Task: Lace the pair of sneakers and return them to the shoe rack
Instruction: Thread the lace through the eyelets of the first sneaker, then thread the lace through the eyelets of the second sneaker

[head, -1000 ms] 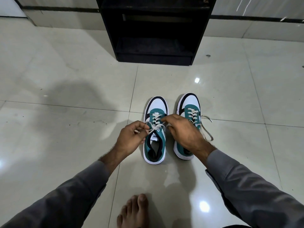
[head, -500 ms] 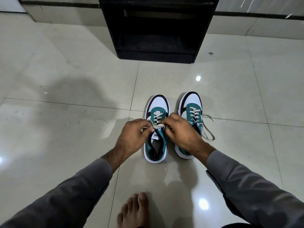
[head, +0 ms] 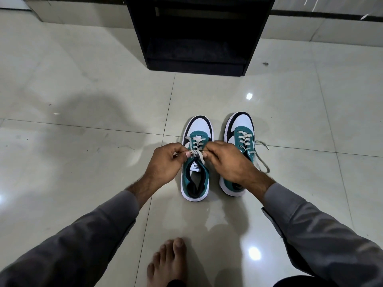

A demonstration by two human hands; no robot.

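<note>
Sneakers [head: 196,158] were teal, white-toed, black-trimmed; laces [head: 244,139] off-white. Shoe rack [head: 199,34] black. Floor tiles [head: 83,162] glossy pale grey. Sleeves [head: 310,235] grey.

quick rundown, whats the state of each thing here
left teal and white sneaker: on the floor, lace being tied
cream lace: pinched by both hands
left hand: gripping lace
right hand: gripping lace
right teal and white sneaker: laced, ends loose
black shoe rack: bottom shelf empty
</note>
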